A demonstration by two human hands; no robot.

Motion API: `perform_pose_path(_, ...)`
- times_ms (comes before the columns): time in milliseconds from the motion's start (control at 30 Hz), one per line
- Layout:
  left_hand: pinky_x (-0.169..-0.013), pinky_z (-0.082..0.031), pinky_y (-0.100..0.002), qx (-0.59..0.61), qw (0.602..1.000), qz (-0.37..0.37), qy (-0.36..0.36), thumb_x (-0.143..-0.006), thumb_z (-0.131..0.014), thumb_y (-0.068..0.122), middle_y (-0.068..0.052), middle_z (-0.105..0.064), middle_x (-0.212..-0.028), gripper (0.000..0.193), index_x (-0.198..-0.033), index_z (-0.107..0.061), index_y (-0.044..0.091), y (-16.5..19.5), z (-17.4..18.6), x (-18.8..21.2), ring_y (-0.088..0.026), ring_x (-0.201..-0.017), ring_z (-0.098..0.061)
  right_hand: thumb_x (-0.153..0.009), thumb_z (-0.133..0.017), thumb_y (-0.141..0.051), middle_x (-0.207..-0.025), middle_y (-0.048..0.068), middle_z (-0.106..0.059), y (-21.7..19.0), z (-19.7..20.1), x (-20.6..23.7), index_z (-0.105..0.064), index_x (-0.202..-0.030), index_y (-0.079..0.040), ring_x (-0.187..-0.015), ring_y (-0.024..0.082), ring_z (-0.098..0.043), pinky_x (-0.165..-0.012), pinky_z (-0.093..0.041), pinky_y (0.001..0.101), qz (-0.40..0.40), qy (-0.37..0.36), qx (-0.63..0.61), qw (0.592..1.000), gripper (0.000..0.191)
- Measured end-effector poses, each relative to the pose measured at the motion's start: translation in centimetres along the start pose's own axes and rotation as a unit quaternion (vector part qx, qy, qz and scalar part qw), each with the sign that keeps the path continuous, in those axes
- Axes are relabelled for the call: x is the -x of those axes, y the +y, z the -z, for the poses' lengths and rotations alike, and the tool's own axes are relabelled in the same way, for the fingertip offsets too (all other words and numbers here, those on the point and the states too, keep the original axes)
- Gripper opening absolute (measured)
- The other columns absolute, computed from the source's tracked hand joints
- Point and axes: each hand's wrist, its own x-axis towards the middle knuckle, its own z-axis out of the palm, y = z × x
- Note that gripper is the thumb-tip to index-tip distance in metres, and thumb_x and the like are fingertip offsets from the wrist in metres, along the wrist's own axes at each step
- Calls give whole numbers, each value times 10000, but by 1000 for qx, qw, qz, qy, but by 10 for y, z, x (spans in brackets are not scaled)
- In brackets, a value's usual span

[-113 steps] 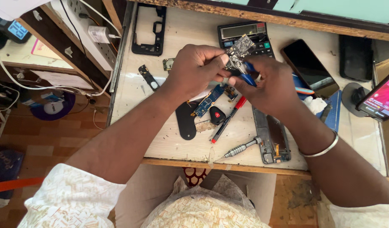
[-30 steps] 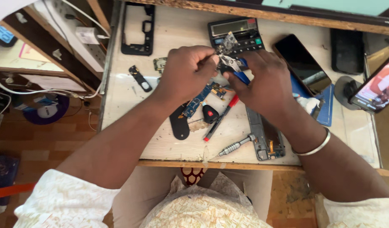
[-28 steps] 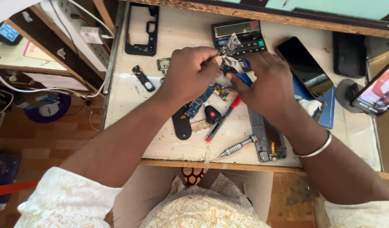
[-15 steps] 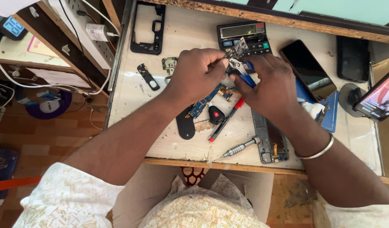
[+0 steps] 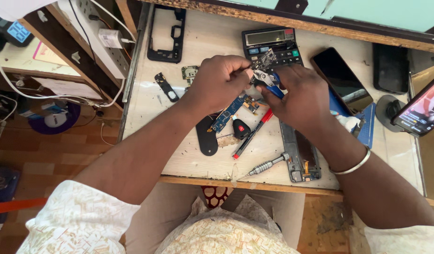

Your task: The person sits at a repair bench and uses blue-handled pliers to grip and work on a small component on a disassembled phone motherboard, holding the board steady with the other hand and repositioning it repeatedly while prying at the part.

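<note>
Over the middle of a worn white workbench (image 5: 217, 37), my left hand (image 5: 220, 80) pinches a small dark circuit board (image 5: 264, 60) between thumb and fingers. My right hand (image 5: 299, 96) is closed on blue-handled pliers (image 5: 269, 81), whose metal jaws touch that board. Both hands hover just in front of a black calculator (image 5: 273, 41). Below them lie a blue circuit board (image 5: 229, 112), a small black part with a red dot (image 5: 240, 128) and a red and black pen (image 5: 252, 134).
A metal screwdriver (image 5: 266, 166) and an opened phone body (image 5: 300, 155) lie near the front edge. A black phone frame (image 5: 167, 33) sits at the back left, a dark phone (image 5: 341, 80) at the right, a lit phone on a stand (image 5: 421, 110) at the far right.
Both hands have stayed together over the calculator with the small board and pliers; only small shifts of the fingers and of the camera view show.
</note>
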Motion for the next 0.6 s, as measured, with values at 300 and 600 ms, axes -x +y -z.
perform_pose_path(300, -662, -590, -245, -16, 999, -14, -42, -999, -634, 103, -50, -769, -786, 138, -1031, -722, 2, -1, 3, -1, -68, -698, -720, -866, -876, -286, -765, 67, -616, 8, 2, 1, -680, -952, -64, -692, 291, -627, -615, -490, 421, 10, -34, -27, 999, 309)
perform_pose_path(600, -656, -609, -246, -11, 1000, -25, -9, -1003, -625, 103, -59, -771, -784, 140, -1027, -720, 2, -3, 0, 0, -80, -757, -781, -865, -868, -291, -848, 92, -655, 0, 10, -4, -689, -1078, -35, -750, 290, -650, -661, -504, 417, 11, -38, -61, 997, 378)
